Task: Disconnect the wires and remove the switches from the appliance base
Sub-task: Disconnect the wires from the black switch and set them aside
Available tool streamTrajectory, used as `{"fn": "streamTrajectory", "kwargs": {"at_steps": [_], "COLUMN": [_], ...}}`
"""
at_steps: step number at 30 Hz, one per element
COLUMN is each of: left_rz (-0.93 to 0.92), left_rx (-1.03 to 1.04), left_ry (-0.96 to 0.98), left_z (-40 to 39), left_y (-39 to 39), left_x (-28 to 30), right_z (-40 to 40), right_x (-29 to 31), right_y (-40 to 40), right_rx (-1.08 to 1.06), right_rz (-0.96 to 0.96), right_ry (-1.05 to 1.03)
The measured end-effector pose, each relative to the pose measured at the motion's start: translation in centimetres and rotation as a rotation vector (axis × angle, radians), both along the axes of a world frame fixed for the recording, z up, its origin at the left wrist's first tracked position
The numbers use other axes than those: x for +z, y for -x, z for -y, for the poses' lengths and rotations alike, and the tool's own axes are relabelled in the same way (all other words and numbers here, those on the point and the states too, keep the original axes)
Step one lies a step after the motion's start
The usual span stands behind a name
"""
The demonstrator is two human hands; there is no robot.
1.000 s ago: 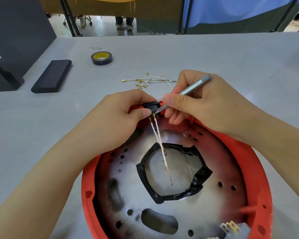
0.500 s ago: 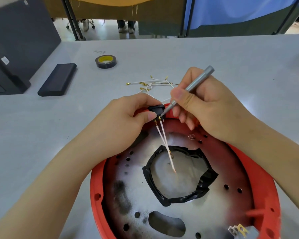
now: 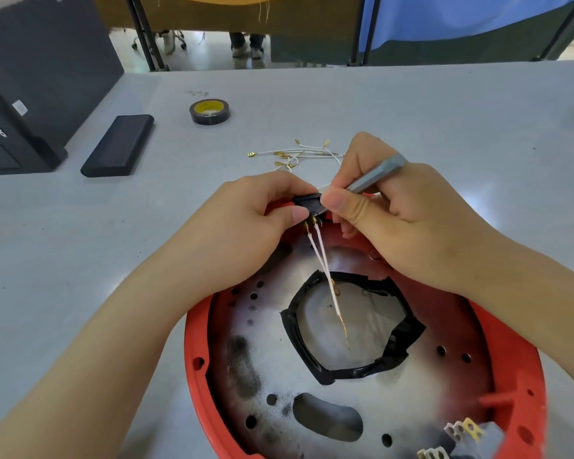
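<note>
Prying the little switch out of the red base, and this is the spot where it tends to bite you

The left hand [image 3: 246, 223] pinches the small black rocker switch [image 3: 307, 202] at the far rim of the round red plastic appliance base [image 3: 199, 362], while the right hand [image 3: 395, 213] grips a slim grey metal screwdriver [image 3: 375, 177] like a pen, tip hidden right at the switch body. Two thin white wires [image 3: 325, 270] with brass terminals hang from the switch over the black-taped hole, so it's not disconnected yet. Biggest risk imo: the tip skids off the plastic and jabs the left thumb sitting just beside it. Levering too hard could also snap a clip or bend those brass tabs. A loose pile of white wires [image 3: 299, 154] already lies on the grey table [image 3: 80, 260].
</note>
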State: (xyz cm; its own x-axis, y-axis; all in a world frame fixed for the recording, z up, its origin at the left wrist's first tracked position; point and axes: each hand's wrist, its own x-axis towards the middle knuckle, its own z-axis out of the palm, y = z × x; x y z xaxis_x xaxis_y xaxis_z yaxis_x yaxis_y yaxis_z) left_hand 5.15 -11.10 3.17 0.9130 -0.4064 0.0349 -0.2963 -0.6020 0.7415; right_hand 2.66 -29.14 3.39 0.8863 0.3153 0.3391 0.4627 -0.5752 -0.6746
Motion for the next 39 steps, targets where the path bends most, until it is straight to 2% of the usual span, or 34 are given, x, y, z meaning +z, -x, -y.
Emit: {"fn": "streamTrajectory", "kwargs": {"at_steps": [8,13,15,21,27,31,39], "left_rz": [-0.012,-0.011,0.0,0.001,-0.001,-0.008,-0.017], "left_rx": [-0.002,-0.017,-0.023,-0.024,-0.017,-0.004,0.015], "left_ry": [0.005,0.015,0.012,-0.002,-0.001,0.006,0.023], "left_z": [0.0,0.0,0.0,0.0,0.0,-0.1,-0.1], "left_y": [0.1,0.0,0.0,-0.2,-0.1,-0.1,0.0], "left_x": [0.1,0.0,0.0,0.0,-0.1,-0.2,-0.3], "right_z": [0.0,-0.4,-0.6,-0.3,-0.1,0.1,0.5], "right_x": [-0.2,0.1,0.1,0.2,0.2,0.3,0.2], "right_y": [0.3,0.5,0.6,0.1,-0.4,-0.4,-0.7], "right_rx": [0.028,0.133,0.147,-0.003,-0.035,-0.071,-0.125], "right_rz": [0.132,0.355,0.382,0.148,0.111,0.068,0.057], "right_ry": [0.093,0.263,0.279,0.169,0.226,-0.014,-0.036]}}
